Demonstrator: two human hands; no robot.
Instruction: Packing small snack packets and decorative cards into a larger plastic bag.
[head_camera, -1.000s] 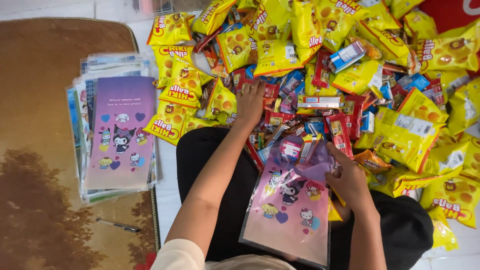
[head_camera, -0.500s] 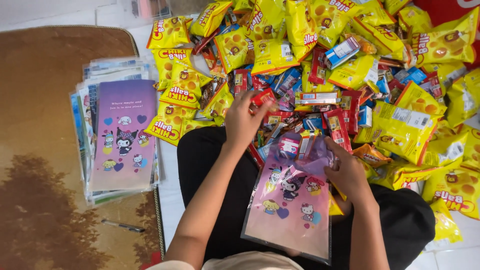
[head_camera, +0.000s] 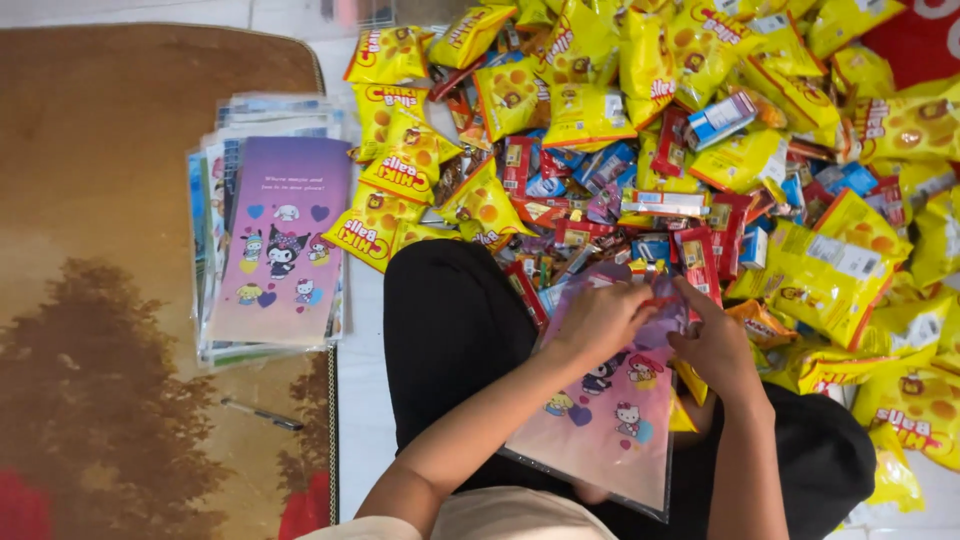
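Two hands meet at the top edge of a pink cartoon-print bag lying across the person's black-clad lap. Left hand grip: fingers pinched narrow on a small red snack stick at the bag's mouth. Right hand grips the bag's rim, holding it. Yellow snack packets heaped on the floor beyond. Stack of matching bags on the rug's right edge; pen nearby.
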